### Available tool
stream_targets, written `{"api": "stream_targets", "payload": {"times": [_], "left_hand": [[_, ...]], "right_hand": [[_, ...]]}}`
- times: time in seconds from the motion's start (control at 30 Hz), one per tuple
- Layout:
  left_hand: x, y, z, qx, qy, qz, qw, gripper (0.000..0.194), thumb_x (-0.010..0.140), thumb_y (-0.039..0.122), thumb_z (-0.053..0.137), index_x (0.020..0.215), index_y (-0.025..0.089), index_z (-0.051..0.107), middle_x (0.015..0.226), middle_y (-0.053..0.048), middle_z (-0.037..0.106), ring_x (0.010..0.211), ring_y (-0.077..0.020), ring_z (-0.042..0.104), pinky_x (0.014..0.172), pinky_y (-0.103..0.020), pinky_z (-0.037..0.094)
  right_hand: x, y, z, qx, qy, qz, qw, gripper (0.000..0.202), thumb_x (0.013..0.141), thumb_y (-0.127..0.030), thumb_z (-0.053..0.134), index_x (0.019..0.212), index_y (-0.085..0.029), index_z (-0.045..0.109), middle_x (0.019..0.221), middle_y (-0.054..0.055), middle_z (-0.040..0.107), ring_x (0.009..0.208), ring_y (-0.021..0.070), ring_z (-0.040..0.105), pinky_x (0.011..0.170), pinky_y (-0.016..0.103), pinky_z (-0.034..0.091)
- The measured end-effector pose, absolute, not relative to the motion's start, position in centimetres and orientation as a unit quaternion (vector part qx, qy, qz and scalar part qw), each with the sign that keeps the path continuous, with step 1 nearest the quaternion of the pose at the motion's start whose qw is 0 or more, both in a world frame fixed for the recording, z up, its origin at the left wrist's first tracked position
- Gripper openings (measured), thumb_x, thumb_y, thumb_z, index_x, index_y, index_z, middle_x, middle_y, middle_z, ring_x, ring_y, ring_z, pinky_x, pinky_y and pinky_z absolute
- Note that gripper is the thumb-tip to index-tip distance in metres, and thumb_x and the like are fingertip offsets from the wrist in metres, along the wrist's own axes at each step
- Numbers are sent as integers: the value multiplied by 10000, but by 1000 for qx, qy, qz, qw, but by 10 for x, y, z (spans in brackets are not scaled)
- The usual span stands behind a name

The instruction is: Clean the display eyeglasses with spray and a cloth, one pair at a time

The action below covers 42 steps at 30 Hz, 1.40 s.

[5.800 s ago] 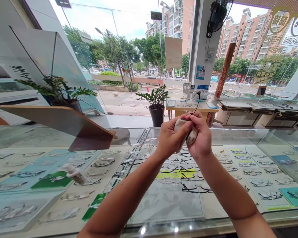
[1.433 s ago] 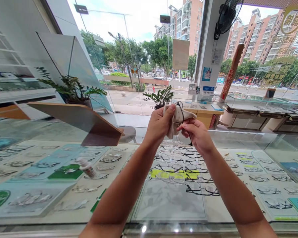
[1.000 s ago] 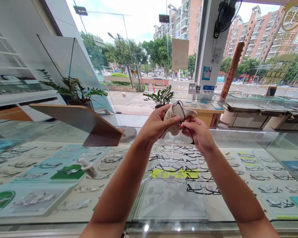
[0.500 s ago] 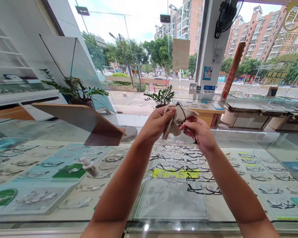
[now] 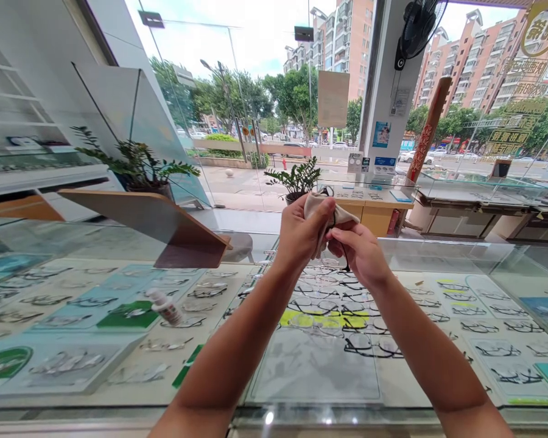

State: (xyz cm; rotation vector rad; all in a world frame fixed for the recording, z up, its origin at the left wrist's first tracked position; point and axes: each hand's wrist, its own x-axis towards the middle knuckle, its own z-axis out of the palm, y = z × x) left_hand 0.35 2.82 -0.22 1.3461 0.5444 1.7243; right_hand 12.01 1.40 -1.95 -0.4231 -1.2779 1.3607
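Above the glass counter, my left hand point(image 5: 301, 236) is closed on a beige cleaning cloth point(image 5: 346, 215), its thumb pressing the cloth against a pair of eyeglasses point(image 5: 346, 261). My right hand point(image 5: 368, 255) pinches the same eyeglasses by the frame, close beside the left fingers. A dark temple hangs down past the right fingers, and another dark part of the frame shows at the top of the cloth. Cloth and fingers hide most of the lenses.
Below lies a glass display counter point(image 5: 315, 371) with rows of eyeglasses under it. A white bottle point(image 5: 165, 307) stands on its left part. Behind it, a tilted brown board point(image 5: 164, 225) rises at the left. Potted plants point(image 5: 296, 179) and more display cases are farther back.
My left hand has moved right and closer to the right hand, its thumb now farther over the cloth. The eyeglasses have turned, and the lens that hung below is now hidden.
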Motion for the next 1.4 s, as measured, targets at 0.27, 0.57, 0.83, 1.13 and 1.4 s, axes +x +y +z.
{"api": "stream_targets", "payload": {"times": [0.27,0.57,0.83,1.13,1.4], "left_hand": [[-2,34,-1,562,236,627,484,590,758,776,760,803,217,574,486,55,553,360,-112,508,350,-232,399],[-7,33,4,566,249,622,480,618,700,754,819,728,176,603,521,22,601,422,-100,540,414,-228,455],[-3,33,4,518,264,660,475,611,612,704,896,670,175,596,512,31,587,387,-70,488,357,-200,358],[-8,30,6,547,235,639,487,516,584,565,964,745,170,674,549,38,616,410,-79,519,393,-204,449],[-9,29,6,602,198,606,482,451,614,412,975,903,169,727,700,-2,712,535,-96,605,493,-205,519]], "right_hand": [[122,19,-16,-205,-535,571,588,186,679,-346,764,734,-196,668,733,-1,657,619,103,473,585,293,342],[130,21,-14,-209,-560,560,574,182,689,-359,747,728,-192,684,724,3,688,594,100,480,581,292,346],[128,20,-15,-226,-597,530,559,163,715,-353,739,722,-201,681,684,-14,647,573,96,441,572,294,327],[129,18,-13,-203,-565,565,566,152,694,-322,763,735,-196,688,696,-7,680,604,106,477,584,288,336],[138,16,-6,-199,-536,607,552,206,673,-296,793,778,-187,653,708,-4,620,637,113,488,596,275,342]]}}
